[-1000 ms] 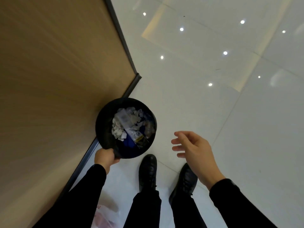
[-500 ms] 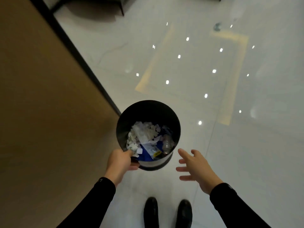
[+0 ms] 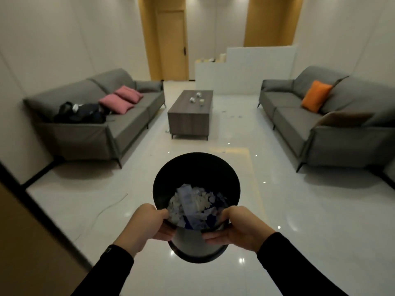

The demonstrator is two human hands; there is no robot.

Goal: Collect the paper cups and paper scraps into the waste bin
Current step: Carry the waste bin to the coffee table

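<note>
Whereas the waste bin hung from one hand half a second ago, both hands hold it now. The left grip is curled round the near rim on its side, thumb over the edge. The right grip, which was open and reaching, has closed on the rim opposite. The bin sits between the two grips, lifted off the floor in front of the person. White paper scraps mixed with some blue pieces fill its lower part. The view has also swung up from the floor to the whole room. This probably means the bin is being carried toward the litter still lying out. Well ahead, several paper cups rest on the dark bench, and loose bits dot the floor just right of it, between the grey sofas. None of that is in the bin yet.
</note>
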